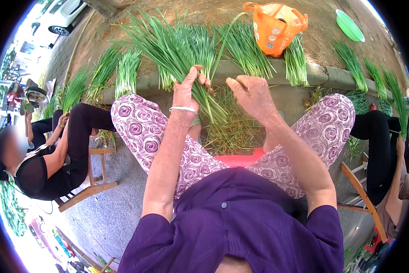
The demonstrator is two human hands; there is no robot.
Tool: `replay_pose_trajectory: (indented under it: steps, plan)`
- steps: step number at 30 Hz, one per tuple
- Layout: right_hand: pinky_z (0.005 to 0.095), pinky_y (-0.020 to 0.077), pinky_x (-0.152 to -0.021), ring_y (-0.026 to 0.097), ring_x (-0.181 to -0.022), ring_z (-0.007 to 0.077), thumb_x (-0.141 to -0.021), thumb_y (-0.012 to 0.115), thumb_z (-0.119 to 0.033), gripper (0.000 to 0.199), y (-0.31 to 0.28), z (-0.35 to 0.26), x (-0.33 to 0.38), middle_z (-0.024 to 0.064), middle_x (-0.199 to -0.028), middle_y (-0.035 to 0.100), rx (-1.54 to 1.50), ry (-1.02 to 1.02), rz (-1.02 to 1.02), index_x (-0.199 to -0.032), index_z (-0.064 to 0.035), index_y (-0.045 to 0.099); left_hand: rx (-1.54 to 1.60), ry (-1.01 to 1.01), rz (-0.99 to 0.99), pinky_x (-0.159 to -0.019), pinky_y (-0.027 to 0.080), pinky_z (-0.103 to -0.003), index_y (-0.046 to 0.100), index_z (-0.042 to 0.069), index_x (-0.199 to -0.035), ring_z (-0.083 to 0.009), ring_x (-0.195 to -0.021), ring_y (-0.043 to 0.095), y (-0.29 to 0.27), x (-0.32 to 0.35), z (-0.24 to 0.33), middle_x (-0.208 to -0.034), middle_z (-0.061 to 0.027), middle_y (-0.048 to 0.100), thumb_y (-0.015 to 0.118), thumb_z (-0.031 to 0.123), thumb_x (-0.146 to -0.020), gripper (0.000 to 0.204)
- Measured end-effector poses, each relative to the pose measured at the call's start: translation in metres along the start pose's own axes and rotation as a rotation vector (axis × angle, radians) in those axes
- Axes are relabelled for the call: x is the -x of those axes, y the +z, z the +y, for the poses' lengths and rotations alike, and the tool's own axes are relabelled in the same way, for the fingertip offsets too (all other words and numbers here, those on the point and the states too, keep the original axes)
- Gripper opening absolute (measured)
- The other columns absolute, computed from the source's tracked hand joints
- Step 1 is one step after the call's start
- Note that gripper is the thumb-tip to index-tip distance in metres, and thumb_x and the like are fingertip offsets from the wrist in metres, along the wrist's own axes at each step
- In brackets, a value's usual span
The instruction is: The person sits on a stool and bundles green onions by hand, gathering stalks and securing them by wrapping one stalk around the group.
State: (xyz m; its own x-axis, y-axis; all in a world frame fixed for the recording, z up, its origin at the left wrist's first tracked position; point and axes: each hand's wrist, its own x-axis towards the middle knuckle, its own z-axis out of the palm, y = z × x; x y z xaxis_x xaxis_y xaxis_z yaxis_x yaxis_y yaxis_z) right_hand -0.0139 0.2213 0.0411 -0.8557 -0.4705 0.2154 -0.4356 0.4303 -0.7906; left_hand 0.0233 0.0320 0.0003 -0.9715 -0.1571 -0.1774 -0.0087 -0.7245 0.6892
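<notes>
My left hand (pixel 189 91) is closed around a bunch of garlic chives (pixel 168 48), its long green leaves fanning up and left and its pale stem ends pointing down to the right. One long, yellowish-green leaf (pixel 222 43) arches up apart from the bunch, toward an orange bag. Just right of the stems, my right hand (pixel 253 96) is held with its fingers curled together; anything pinched in them is hidden. Below both hands, a heap of loose trimmed leaves and straw-like bits (pixel 231 134) lies on the ground between my feet.
Several bundles of chives (pixel 245 52) lean along a stone curb (pixel 320 75). The orange bag (pixel 275 29) stands behind them, a green basin (pixel 350 26) farther right. Something red (pixel 236 160) shows beneath me. People sit close on both sides, one on a wooden chair (pixel 93 189) at left.
</notes>
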Motion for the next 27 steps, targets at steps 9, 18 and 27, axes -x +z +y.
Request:
replay_pose_trajectory:
  steps: [9, 18, 27]
  plan:
    - [0.0432, 0.0489, -0.062, 0.062, -0.068, 0.0377, -0.08, 0.057, -0.012, 0.014, 0.029, 0.004, 0.014, 0.02, -0.071, 0.062, -0.172, -0.056, -0.123, -0.089, -0.0025, 0.063, -0.086, 0.065, 0.086, -0.06, 0.054, -0.035, 0.058, 0.005, -0.105, -0.0217, -0.071, 0.063, 0.002, -0.001, -0.006, -0.07, -0.0031, 0.057, 0.062, 0.023, -0.092, 0.023]
    - [0.0409, 0.0495, -0.062, 0.064, -0.068, 0.0342, -0.079, 0.06, -0.015, 0.016, 0.033, -0.003, 0.018, 0.0201, -0.073, 0.063, -0.091, -0.029, -0.224, -0.085, -0.0006, 0.062, -0.061, 0.04, 0.068, -0.058, 0.053, -0.035, 0.057, 0.003, -0.104, -0.0223, -0.067, 0.063, 0.005, 0.002, -0.011, -0.07, -0.0036, 0.056, 0.061, 0.022, -0.092, 0.022]
    - [0.0481, 0.0479, -0.06, 0.06, -0.063, 0.0404, -0.074, 0.055, -0.014, 0.014, 0.008, 0.001, 0.016, 0.0211, -0.066, 0.06, 0.242, -0.179, -0.467, -0.07, -0.0009, 0.058, -0.017, 0.041, -0.055, -0.056, 0.047, -0.034, 0.056, 0.001, -0.105, -0.0171, -0.057, 0.052, 0.002, 0.001, 0.002, -0.068, -0.0026, 0.049, 0.059, 0.023, -0.093, 0.025]
